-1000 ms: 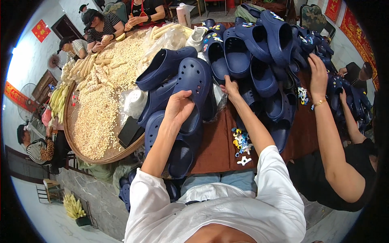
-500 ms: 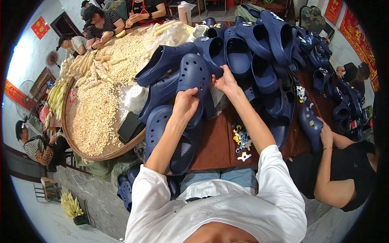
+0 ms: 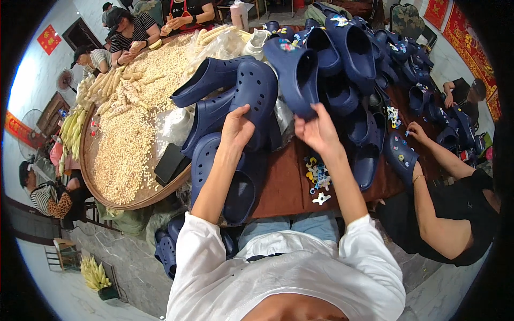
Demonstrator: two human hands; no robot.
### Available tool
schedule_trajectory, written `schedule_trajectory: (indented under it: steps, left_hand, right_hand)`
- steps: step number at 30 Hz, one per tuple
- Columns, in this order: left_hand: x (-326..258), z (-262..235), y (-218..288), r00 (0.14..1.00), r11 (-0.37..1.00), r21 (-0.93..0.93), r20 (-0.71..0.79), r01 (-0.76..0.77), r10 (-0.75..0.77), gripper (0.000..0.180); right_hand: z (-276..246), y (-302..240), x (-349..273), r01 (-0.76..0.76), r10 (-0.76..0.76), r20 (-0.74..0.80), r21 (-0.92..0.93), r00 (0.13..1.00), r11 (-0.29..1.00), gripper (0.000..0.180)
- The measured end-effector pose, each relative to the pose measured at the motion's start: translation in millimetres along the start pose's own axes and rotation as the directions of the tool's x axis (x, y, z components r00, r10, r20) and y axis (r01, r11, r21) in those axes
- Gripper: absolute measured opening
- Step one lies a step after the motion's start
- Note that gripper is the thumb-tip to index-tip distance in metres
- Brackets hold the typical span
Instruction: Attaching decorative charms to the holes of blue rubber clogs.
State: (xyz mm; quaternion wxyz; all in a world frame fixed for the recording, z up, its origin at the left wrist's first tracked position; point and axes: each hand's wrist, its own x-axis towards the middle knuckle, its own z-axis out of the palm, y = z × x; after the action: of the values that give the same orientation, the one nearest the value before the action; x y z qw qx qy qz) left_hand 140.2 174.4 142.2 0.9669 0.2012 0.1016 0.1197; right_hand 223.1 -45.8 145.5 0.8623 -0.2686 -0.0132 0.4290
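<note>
On the desk [image 3: 289, 187], a heap of navy clogs [image 3: 353, 59] lies straight ahead. The left hand [image 3: 237, 128] grips one perforated clog [image 3: 257, 91], toe pointing away; the right hand [image 3: 317, 130] clasps another clog [image 3: 297, 75] by its heel, upright.

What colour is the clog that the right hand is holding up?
Dark navy blue all over, seen best in the head view: the clog held by the right hand.

A round woven tray [image 3: 107, 184] heaped with corn kernels [image 3: 126, 142] stood at nine o'clock, a black wallet [image 3: 170, 163] on its rim. Small coloured charms [image 3: 317, 176] lay on the brown table [image 3: 286, 187] at centre. Corn cobs [image 3: 95, 272] lay at seven o'clock.
</note>
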Motion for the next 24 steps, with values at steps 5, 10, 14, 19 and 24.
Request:
schedule_trajectory:
  steps: [5,10,14,19,24]
  left_hand:
    - [3,17,8,0.998,0.999,-0.037,0.061,0.038,-0.035,0.041]
    - [31,47,5,0.993,1.0,0.006,0.116,-0.001,0.001,0.038]
    - [74,74,-7,0.997,0.99,0.138,0.082,-0.014,0.002,0.028]
    - [150,75,0,0.99,0.971,0.228,0.134,-0.068,0.038,0.02]
    - [142,110,-31,0.996,0.856,0.516,-0.086,0.012,0.038,0.029]
  right_hand:
    - [-37,49,-88,0.049,-0.045,-0.138,0.027,0.989,0.998,0.035]
    - [-76,99,-152,0.072,-0.065,-0.228,0.023,0.971,0.997,0.031]
    - [-99,125,-181,0.064,-0.064,-0.268,-0.008,0.961,0.998,0.032]
    - [-107,146,-192,-0.014,-0.02,-0.354,-0.093,0.935,0.996,0.03]
    - [-116,161,-197,0.014,-0.05,-0.386,-0.097,0.921,0.995,0.021]
